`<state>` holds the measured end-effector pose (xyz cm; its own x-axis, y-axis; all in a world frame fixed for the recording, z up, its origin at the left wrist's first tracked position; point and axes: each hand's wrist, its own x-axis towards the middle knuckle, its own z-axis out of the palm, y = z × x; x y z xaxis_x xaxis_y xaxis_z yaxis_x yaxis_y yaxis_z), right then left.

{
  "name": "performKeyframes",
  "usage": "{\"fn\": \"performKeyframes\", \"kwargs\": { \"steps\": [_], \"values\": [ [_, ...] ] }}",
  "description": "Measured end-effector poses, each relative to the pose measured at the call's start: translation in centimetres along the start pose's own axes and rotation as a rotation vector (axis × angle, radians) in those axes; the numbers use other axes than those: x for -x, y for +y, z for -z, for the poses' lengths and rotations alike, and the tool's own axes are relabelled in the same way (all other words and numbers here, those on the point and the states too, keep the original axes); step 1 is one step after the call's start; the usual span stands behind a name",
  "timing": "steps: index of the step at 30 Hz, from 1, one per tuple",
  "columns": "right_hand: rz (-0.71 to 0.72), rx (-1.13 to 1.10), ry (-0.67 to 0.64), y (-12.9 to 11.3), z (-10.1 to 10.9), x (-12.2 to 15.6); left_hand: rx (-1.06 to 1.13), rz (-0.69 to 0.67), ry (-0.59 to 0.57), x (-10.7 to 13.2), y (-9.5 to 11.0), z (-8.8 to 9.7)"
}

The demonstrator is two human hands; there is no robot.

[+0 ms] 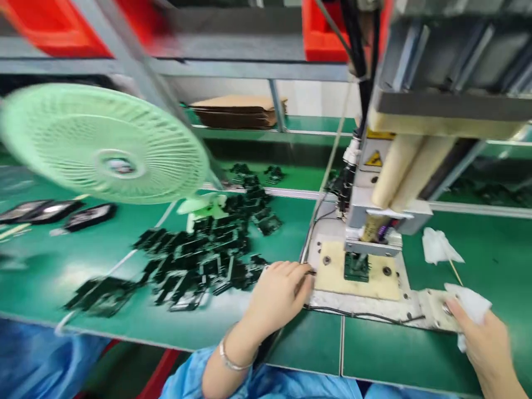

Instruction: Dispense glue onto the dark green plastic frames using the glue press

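A bench-top press (374, 233) stands before me. A small dark green circuit board (356, 267) sits on its cream plate (328, 277), beneath the tool. My left hand (278, 293) is at the left edge of the metal base, fingers curled together; what lies under them is hidden. My right hand (486, 338) grips the button box (434, 310) at the base's front right corner. Its thumb touches the round metal button, and white tissue (471, 303) is bunched between hand and box. Many similar dark boards (203, 255) lie heaped left of the press.
A green fan (120, 160) stands over the left of the green bench (291, 221). Dark oval parts (89, 216) lie beyond it. A wad of white tissue (440, 246) with a thin stick lies right of the press. Flat cardboard (236, 111) and red bins (326, 33) are behind.
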<state>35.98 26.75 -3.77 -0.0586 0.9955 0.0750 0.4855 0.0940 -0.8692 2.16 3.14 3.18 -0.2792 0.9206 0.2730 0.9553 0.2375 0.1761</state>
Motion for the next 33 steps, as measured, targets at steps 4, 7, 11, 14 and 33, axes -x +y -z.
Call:
{"fn": "performKeyframes", "kwargs": {
  "steps": [4, 7, 11, 14, 33],
  "values": [
    [-0.067, -0.064, 0.008, -1.7, -0.9, 0.4, -0.063, -0.084, 0.021, -0.3, -0.8, -0.1],
    [-0.052, -0.125, -0.036, -2.4, -1.2, 0.6, -0.103, -0.111, 0.025, -0.3, -1.0, -0.1],
    [-0.076, -0.133, -0.046, -2.5, -1.0, 0.7, -0.116, -0.114, 0.027, -0.2, -1.0, -0.1],
    [-0.083, -0.135, -0.05, -2.5, -0.8, 0.7, -0.111, -0.112, 0.034, -0.2, -0.9, 0.0],
    [-0.07, -0.113, -0.037, -2.1, -0.6, 0.7, -0.025, -0.025, 0.004, -0.5, -0.5, 0.3]
  ]
}}
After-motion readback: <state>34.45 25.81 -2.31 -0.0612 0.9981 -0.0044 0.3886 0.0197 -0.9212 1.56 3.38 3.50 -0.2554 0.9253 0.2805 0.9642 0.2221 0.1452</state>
